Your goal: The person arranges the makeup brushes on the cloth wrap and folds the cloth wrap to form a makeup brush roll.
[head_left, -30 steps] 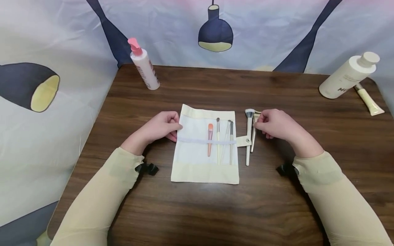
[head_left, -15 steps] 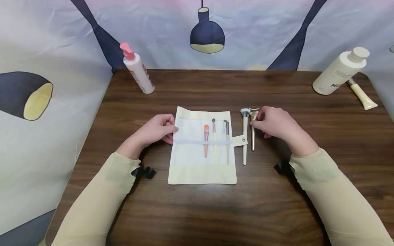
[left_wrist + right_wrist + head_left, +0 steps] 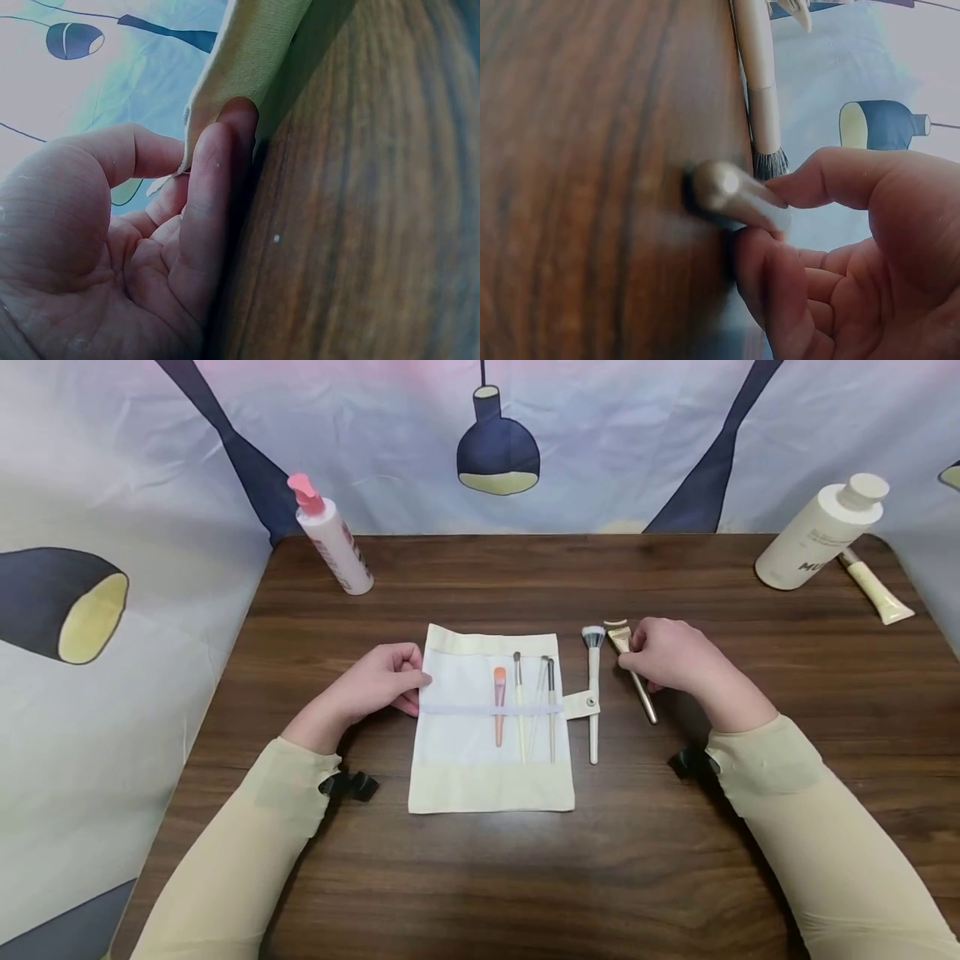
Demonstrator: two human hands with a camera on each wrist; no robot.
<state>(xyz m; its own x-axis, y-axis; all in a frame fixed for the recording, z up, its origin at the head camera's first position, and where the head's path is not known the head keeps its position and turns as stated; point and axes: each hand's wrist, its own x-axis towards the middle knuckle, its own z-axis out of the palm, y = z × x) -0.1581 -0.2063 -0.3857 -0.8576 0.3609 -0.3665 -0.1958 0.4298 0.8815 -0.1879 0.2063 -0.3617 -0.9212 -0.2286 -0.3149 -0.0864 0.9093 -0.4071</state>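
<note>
A cream cloth brush roll [image 3: 491,788] lies unfolded on the table. My left hand [image 3: 378,681] pinches its left edge between thumb and fingers; the left wrist view shows the cloth [image 3: 244,64] rising from that grip. Under the roll's elastic band [image 3: 453,710] sit several slim makeup brushes, among them a pink one [image 3: 500,692] with an orange tip. Right of the roll, a white-handled makeup brush [image 3: 594,731] lies across its snap strap [image 3: 576,705]. My right hand [image 3: 667,653] pinches a gold makeup brush [image 3: 642,695], whose rounded handle end [image 3: 724,187] faces the right wrist camera.
At the back left stands a white pump bottle [image 3: 335,545] with a pink top. A large white bottle [image 3: 813,539] stands at the back right, beside a cream tube [image 3: 877,589]. Behind the wooden table [image 3: 487,885] hangs a printed cloth [image 3: 600,452].
The gold brush has swung at a slant, its handle end going right, away from the white-handled brush. My left hand still pinches the roll's edge. The head view has shifted slightly.
</note>
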